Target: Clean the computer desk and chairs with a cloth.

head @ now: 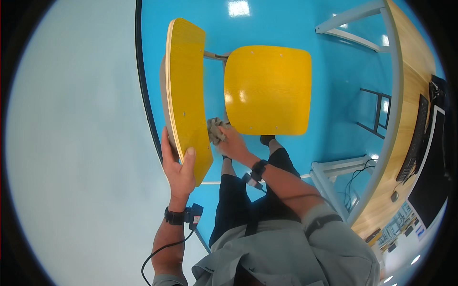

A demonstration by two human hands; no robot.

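Note:
In front of me stands a chair with a yellow wooden backrest [186, 93] on the left and a yellow wooden seat [268, 89] to its right. Part of the metal frame [214, 55] shows between the two. My left hand [179, 171] grips the backrest's near end, thumb on the yellow face and fingers around the pale layered edge. A crumpled grey-brown cloth [216, 130] is bunched in my right hand [234, 144], beside the backrest's lower front edge and close to the seat's near left corner. The chair's legs are mostly hidden.
A pale wall [78, 136] with a black baseboard [143, 78] rises close on the left. To the right is a wooden desk [379, 200] on grey metal legs, carrying a keyboard [413, 143], mouse [394, 196] and monitor [431, 171]. Cables [352, 182] hang below it. The floor [272, 21] is glossy blue.

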